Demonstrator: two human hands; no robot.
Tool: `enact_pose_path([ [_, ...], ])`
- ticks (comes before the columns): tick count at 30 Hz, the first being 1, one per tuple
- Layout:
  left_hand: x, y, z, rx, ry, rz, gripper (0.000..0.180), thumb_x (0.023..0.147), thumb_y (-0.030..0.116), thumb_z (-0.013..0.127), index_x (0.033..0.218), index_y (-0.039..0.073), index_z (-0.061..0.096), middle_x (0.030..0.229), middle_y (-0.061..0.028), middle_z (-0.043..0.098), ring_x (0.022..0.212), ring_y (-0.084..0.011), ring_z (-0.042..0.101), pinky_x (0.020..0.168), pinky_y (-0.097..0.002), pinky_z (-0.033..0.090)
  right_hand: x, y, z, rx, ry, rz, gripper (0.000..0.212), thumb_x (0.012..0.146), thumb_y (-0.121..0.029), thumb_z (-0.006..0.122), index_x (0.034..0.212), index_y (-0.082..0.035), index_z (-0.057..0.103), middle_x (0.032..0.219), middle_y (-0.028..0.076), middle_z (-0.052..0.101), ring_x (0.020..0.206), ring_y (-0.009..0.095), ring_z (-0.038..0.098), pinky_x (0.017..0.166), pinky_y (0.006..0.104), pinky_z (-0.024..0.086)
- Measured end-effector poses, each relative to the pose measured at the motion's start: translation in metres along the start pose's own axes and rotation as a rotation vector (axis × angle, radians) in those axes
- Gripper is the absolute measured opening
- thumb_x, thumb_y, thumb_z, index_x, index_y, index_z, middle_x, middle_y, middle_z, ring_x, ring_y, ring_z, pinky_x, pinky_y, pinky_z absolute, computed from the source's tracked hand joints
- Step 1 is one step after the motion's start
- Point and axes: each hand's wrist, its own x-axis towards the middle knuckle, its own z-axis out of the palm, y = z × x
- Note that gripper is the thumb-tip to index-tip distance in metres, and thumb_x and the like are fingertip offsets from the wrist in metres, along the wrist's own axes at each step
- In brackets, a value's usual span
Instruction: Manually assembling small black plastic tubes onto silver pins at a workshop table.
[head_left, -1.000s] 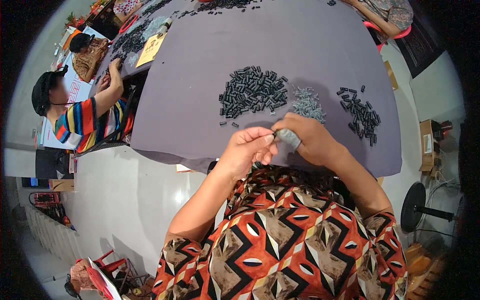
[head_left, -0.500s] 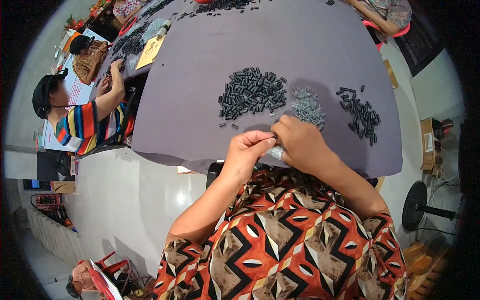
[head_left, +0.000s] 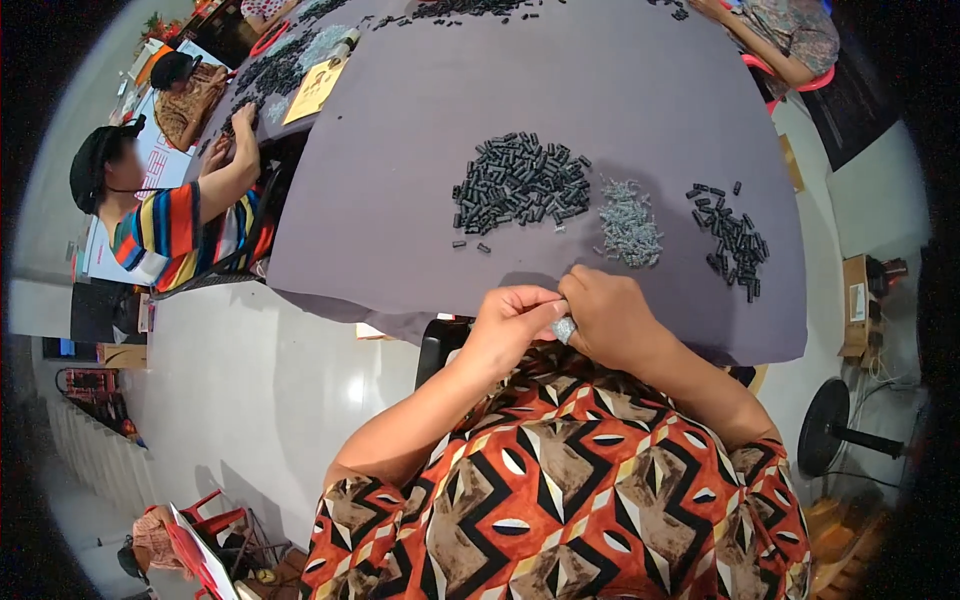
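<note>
My left hand [head_left: 515, 325] and my right hand [head_left: 610, 318] meet at the table's near edge, their thumbs and fingertips pinched together. What the left fingertips hold is too small and covered to make out. A clump of small silvery pieces [head_left: 563, 330] shows in the curled fingers of my right hand. Beyond the hands lies a large heap of short black cylinders [head_left: 522, 182]. Right of it is a pile of small silvery-grey pieces [head_left: 630, 225], like those in my right hand. Farther right a smaller group of black cylinders [head_left: 735, 240] is spread out.
A grey cloth covers the table [head_left: 400, 220]. At the left a person in a striped shirt [head_left: 185, 225] works at an adjoining table beside a yellow card [head_left: 315, 92]. Another person's arm [head_left: 765, 50] rests at the far right. A black round stand [head_left: 825, 428] is on the floor at right.
Both hands have drawn slightly back toward me, away from the silvery-grey pile, still pinched together. The whole view has shifted a little.
</note>
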Motion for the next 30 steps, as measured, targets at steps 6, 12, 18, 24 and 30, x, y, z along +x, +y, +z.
enact_pose_path([
  [6, 0.007, 0.001, 0.011, 0.097, -0.003, -0.014, 0.016, 0.094, 0.01, 0.061, 0.103, -0.001, 0.069, 0.092, -0.001, 0.069, 0.077, -0.0051, 0.061, 0.069, -0.0203, 0.05, -0.009, 0.008, 0.001, 0.067, -0.002, 0.048, 0.032, 0.079, -0.031, 0.073, 0.081, -0.004, 0.056, 0.078, 0.013, 0.057, 0.072, 0.033, 0.062, 0.062, 0.0435, 0.05],
  [12, 0.0, 0.034, -0.021, 0.633, 0.406, 0.47, 0.013, 0.092, 0.01, 0.063, 0.102, 0.001, 0.067, 0.09, -0.005, 0.062, 0.079, -0.0112, 0.057, 0.072, -0.0272, 0.048, -0.021, 0.033, -0.051, -0.002, 0.185, 0.357, 0.021, 0.084, -0.024, 0.067, 0.091, -0.006, 0.061, 0.089, 0.015, 0.061, 0.079, 0.036, 0.062, 0.068, 0.0445, 0.05],
  [18, 0.015, 0.046, -0.074, 1.093, 0.564, 0.505, 0.015, 0.082, 0.002, 0.069, 0.096, 0.001, 0.065, 0.085, -0.0086, 0.057, 0.069, -0.0172, 0.054, 0.066, -0.0284, 0.045, -0.053, 0.098, -0.09, -0.156, 0.247, 0.581, 0.026, 0.084, -0.017, 0.068, 0.104, -0.003, 0.059, 0.095, 0.015, 0.061, 0.088, 0.036, 0.063, 0.074, 0.0441, 0.049],
  [24, 0.017, 0.041, -0.075, 1.269, 0.536, 0.499, 0.01, 0.083, 0.007, 0.067, 0.092, 0.004, 0.065, 0.089, -0.0136, 0.061, 0.079, -0.0324, 0.062, 0.07, -0.0384, 0.05, -0.042, 0.09, -0.091, -0.199, 0.365, 0.53, 0.031, 0.082, -0.013, 0.069, 0.11, -0.005, 0.061, 0.099, 0.015, 0.062, 0.09, 0.036, 0.063, 0.077, 0.0416, 0.051],
  [30, 0.031, 0.034, -0.048, 1.252, 0.465, 0.608, 0.009, 0.082, 0.008, 0.067, 0.09, 0.004, 0.066, 0.09, -0.0127, 0.063, 0.085, -0.0344, 0.062, 0.072, -0.0421, 0.051, -0.002, 0.051, -0.042, -0.059, 0.132, 0.195, 0.017, 0.08, -0.012, 0.068, 0.093, -0.004, 0.061, 0.089, 0.013, 0.058, 0.082, 0.035, 0.061, 0.071, 0.0426, 0.05],
])
